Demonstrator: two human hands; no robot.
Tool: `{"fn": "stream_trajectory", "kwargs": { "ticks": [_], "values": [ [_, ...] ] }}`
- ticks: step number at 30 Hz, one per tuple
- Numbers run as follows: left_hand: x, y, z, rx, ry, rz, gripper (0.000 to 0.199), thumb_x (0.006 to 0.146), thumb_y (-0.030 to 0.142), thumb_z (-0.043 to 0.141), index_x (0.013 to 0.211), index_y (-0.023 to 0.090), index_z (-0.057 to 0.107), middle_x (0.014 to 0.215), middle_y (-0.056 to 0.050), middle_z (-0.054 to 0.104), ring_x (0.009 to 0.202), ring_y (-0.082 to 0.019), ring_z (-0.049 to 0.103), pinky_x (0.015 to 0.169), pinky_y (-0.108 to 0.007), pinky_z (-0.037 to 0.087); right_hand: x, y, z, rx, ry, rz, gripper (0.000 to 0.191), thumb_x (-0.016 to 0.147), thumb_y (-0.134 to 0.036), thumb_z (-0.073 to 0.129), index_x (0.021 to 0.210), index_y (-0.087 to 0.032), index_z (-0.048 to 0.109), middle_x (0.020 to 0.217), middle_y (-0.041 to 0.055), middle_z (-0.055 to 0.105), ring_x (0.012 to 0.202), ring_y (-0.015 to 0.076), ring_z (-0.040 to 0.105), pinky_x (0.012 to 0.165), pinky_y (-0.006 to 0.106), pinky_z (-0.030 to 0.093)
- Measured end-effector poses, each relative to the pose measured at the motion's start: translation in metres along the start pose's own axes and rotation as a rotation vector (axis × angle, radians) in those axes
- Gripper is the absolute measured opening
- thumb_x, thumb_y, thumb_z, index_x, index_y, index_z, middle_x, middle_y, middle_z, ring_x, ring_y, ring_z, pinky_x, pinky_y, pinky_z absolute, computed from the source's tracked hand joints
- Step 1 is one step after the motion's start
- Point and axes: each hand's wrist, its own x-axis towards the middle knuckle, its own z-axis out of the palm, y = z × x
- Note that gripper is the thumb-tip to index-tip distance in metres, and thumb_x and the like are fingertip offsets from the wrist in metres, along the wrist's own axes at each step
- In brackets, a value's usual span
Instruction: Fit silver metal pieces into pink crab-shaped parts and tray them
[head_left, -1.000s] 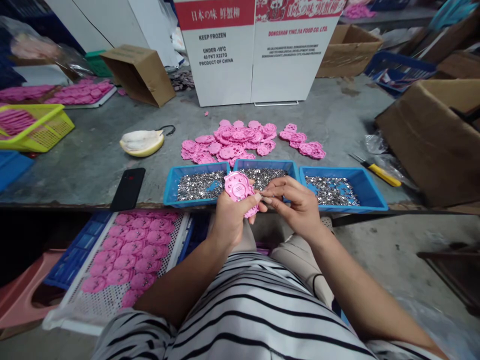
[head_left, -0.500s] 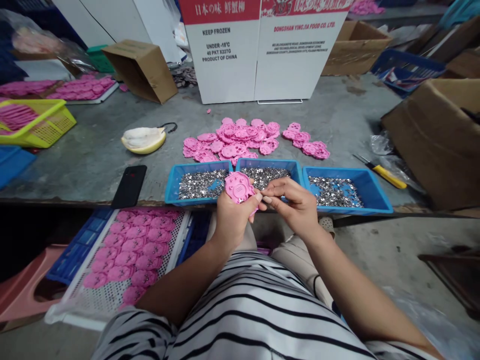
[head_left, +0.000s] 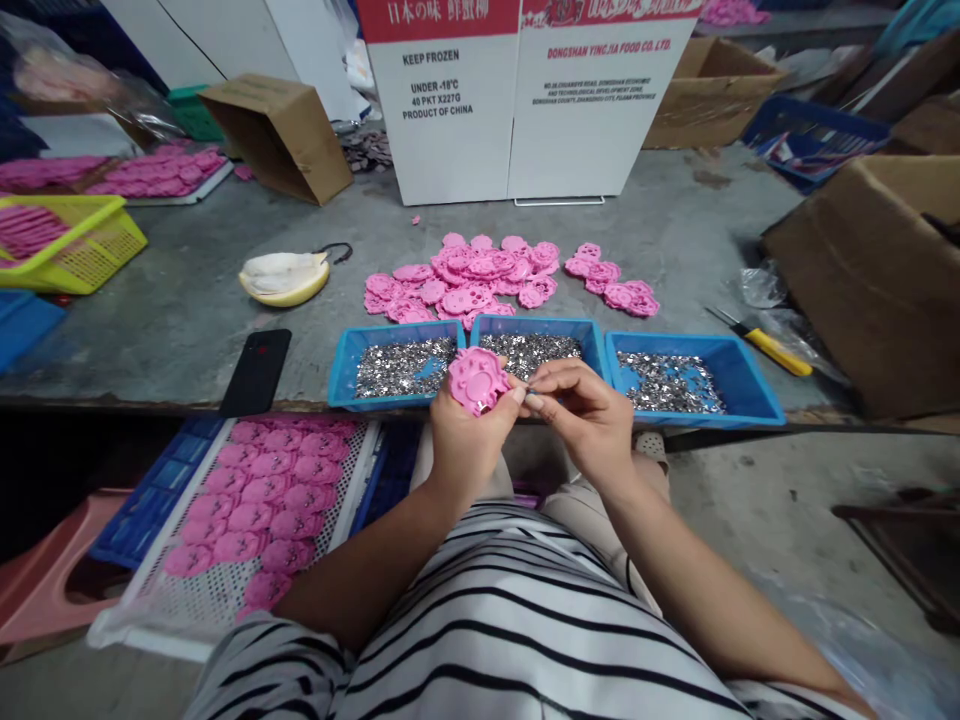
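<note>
- At the front edge of the grey, flat-topped worktable (head_left: pixel 667 220), head view: the left hand (head_left: pixel 466 435) pinches a flat, pink, scalloped piece (head_left: pixel 478 380) between thumb and fingers, held up where the left blue plastic tray (head_left: pixel 339 370) and the middle blue plastic tray (head_left: pixel 536 322) meet.
- Beside the left thumb, the right hand (head_left: pixel 589 420) has thumb and forefinger pressed together on a small dark bit (head_left: pixel 530 392) — too small to identify.
- The pink piece looks light, thin and slightly bendable, hardly fragile; its rim seems the surest hold, leaving the raised face free.
- Against half a second ago, its face sits differently: the lines on its central oval showed then — now they cannot be made out. The right hand has barely moved.
</note>
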Motion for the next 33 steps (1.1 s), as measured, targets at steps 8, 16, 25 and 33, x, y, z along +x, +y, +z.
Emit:
{"fn": "stream_trajectory", "kwargs": {
  "ticks": [8,16,25,33],
  "values": [
    [-0.0004,0.0078,0.0008,-0.051,-0.009,-0.122,0.028,0.060,0.018,0.073,0.086,0.015,0.063,0.064,0.001,0.067,0.045,-0.012,0.060,0.032,-0.017,0.036,0.0021,0.0022,-0.0003,-0.204,-0.008,-0.258,0.010,0.084,-0.014,0.066,0.079,-0.023,0.065,0.078,0.0026,0.068,0.075,0.0172,0.064,0.066,0.032,0.052],
    [0.0006,0.0076,0.0012,-0.031,0.012,-0.141,0.029,0.058,0.018,0.073,0.084,0.014,0.063,0.061,0.002,0.066,0.041,-0.010,0.058,0.032,-0.017,0.036,0.0022,0.0028,-0.0031,-0.352,-0.062,-0.415,0.013,0.086,-0.010,0.061,0.088,-0.023,0.064,0.084,0.0048,0.069,0.078,0.0180,0.066,0.067,0.032,0.053],
    [0.0009,0.0087,-0.0039,-0.057,-0.062,-0.192,0.038,0.061,0.023,0.075,0.095,0.011,0.063,0.058,0.000,0.067,0.042,-0.012,0.059,0.032,-0.017,0.036,0.0057,0.0096,-0.0067,-0.294,-0.075,-0.395,0.007,0.086,-0.015,0.065,0.086,-0.023,0.065,0.083,0.0042,0.070,0.078,0.0177,0.067,0.066,0.032,0.055],
    [-0.0003,0.0088,-0.0024,0.026,-0.068,-0.155,0.033,0.062,0.021,0.073,0.093,0.012,0.064,0.064,-0.001,0.069,0.046,-0.012,0.062,0.033,-0.017,0.038,0.0047,0.0042,-0.0054,-0.102,-0.047,-0.085,0.012,0.085,-0.020,0.067,0.073,-0.022,0.065,0.078,0.0020,0.067,0.073,0.0153,0.063,0.065,0.030,0.051]
  ]
}}
